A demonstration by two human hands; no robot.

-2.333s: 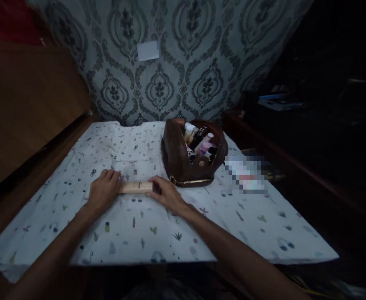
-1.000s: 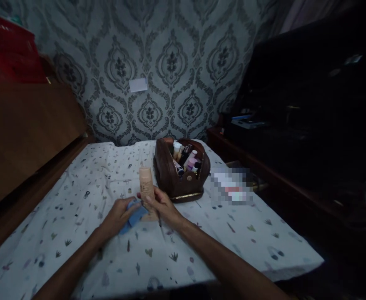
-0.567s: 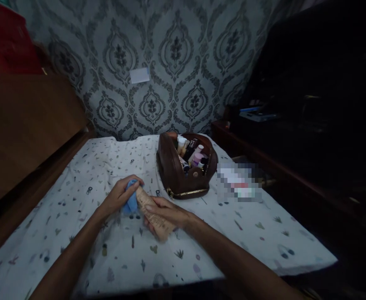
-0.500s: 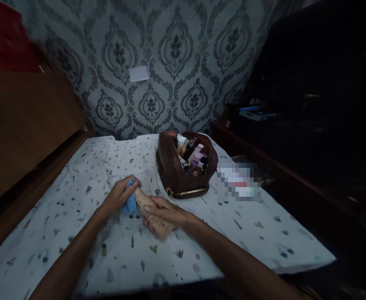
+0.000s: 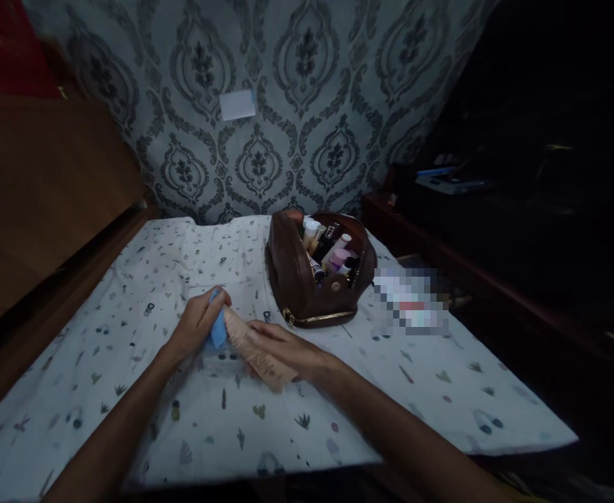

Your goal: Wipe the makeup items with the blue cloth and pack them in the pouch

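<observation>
In the head view my left hand [image 5: 196, 323] is closed on a small blue cloth [image 5: 218, 327], pressed against the upper left end of a tan squeeze tube [image 5: 259, 360]. The tube has rows of printed text and slants down to the right, its wider flat end lowest. My right hand [image 5: 286, 347] is wrapped round its middle. What lies under the cloth is hidden. Just beyond my hands stands a brown cosmetic bag [image 5: 307, 293], unzipped, with several bottles and tubes [image 5: 335, 255] inside.
A white patterned cloth [image 5: 223, 433] covers the surface. Right of the bag lies a pixelated item [image 5: 411, 300]. Brown wooden furniture [image 5: 49, 181] borders the left, with a red item [image 5: 8, 49] on top. A patterned wall [image 5: 259, 161] rises behind; dark furniture [image 5: 537, 230] stands to the right.
The view has tilted down slightly and the bag appears a little further right. The tube has turned slightly in my hands; both hands keep their hold on the cloth and tube.
</observation>
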